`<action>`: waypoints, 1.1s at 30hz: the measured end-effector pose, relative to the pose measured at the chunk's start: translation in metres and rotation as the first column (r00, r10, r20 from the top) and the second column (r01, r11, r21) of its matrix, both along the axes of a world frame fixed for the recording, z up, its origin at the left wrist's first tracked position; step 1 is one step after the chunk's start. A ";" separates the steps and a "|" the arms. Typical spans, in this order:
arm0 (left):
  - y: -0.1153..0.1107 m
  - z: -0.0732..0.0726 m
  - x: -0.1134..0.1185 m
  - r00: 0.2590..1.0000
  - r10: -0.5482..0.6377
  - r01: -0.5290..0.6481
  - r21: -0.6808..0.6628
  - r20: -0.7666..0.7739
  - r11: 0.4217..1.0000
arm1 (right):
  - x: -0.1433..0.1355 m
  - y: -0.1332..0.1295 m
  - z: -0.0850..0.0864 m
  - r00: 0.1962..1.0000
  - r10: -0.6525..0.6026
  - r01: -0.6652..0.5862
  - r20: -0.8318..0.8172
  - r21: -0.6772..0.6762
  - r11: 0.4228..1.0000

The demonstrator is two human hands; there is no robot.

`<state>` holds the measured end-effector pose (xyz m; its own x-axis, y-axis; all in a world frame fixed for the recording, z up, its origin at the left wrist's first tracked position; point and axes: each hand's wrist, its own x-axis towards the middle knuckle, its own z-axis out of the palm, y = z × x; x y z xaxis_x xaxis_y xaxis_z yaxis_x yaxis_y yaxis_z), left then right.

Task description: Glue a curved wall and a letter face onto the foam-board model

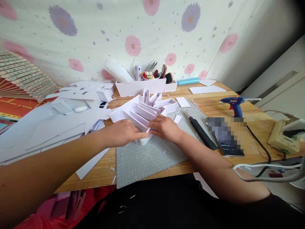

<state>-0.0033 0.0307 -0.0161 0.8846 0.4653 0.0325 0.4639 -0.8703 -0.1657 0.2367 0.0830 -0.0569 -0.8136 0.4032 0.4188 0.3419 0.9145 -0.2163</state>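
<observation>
A white foam-board model (pixel 143 112) with several upright partitions stands on the grey cutting mat (pixel 147 160). My left hand (pixel 122 133) presses on its near left side, the index finger stretched along the front edge and the other fingers curled. From the right, my right hand (pixel 164 128) has its fingers bent over the model's near right wall, thumb and fingers close together at the wall. Both hands touch the model, their fingertips close to each other. Small white scraps lie on the mat near it.
To the right are a black cutter (pixel 202 133), a phone (pixel 225 136), a blue glue gun (pixel 234 105) with its cord and a power strip (pixel 286 135). Foam-board pieces (pixel 62 127) cover the left. A white box (pixel 140 87) of tools stands behind.
</observation>
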 end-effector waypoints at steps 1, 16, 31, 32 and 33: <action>0.000 -0.001 0.000 1.000 -0.009 0.008 0.018 0.007 1.000 | -0.001 0.000 0.000 1.000 0.002 -0.002 0.000 -0.001 1.000; -0.006 0.000 0.004 0.998 0.060 -0.060 -0.014 0.037 0.998 | -0.002 -0.002 0.005 1.000 0.001 -0.002 -0.016 -0.072 0.997; -0.005 0.001 0.005 0.999 0.046 -0.045 -0.047 0.010 0.998 | 0.023 0.022 -0.004 0.951 -0.038 -0.041 -0.307 -0.249 0.968; -0.005 0.001 0.004 0.999 0.045 -0.045 -0.043 0.002 0.998 | 0.022 0.021 -0.004 0.956 -0.028 -0.050 -0.291 -0.257 0.965; -0.005 0.001 0.004 0.999 0.046 -0.046 -0.038 -0.006 0.998 | 0.020 0.020 -0.003 0.963 -0.011 -0.063 -0.270 -0.266 0.962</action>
<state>0.0009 0.0260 -0.0152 0.8622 0.5065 0.0098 0.5030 -0.8537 -0.1350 0.2571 0.1030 -0.0599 -0.6987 0.5115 0.5001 0.2144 0.8167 -0.5358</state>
